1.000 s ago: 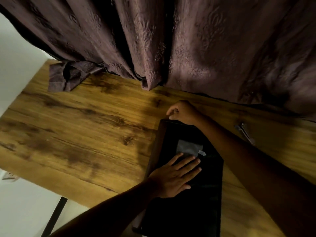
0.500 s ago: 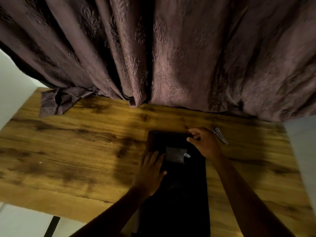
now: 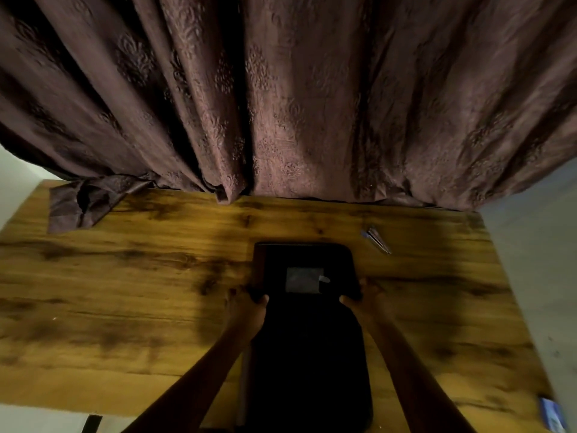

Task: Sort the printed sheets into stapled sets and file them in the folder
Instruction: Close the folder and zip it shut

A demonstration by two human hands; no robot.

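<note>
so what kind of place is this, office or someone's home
Probably a home desk: a wood-grain table pushed against a heavy patterned curtain, with a black folder gripped by both hands and pens nearby.

Curtain [image 3: 296, 98]: dull purple-brown fabric with an embossed tone-on-tone floral motif repeated down its folds. Table [image 3: 125, 292]: warm yellow-brown wood finish, streaked with darker brown grain and near-black knots and smudges. Folder [image 3: 307, 354]: plain black cover, unpatterned, bearing a grey rectangular label [image 3: 304, 279] with a small pale tab at its right edge. Stapler [image 3: 376, 240]: silvery grey with a touch of blue at its far end. Small box [image 3: 552, 418] at the table's near right corner: blue with paler markings, blurred.
</note>
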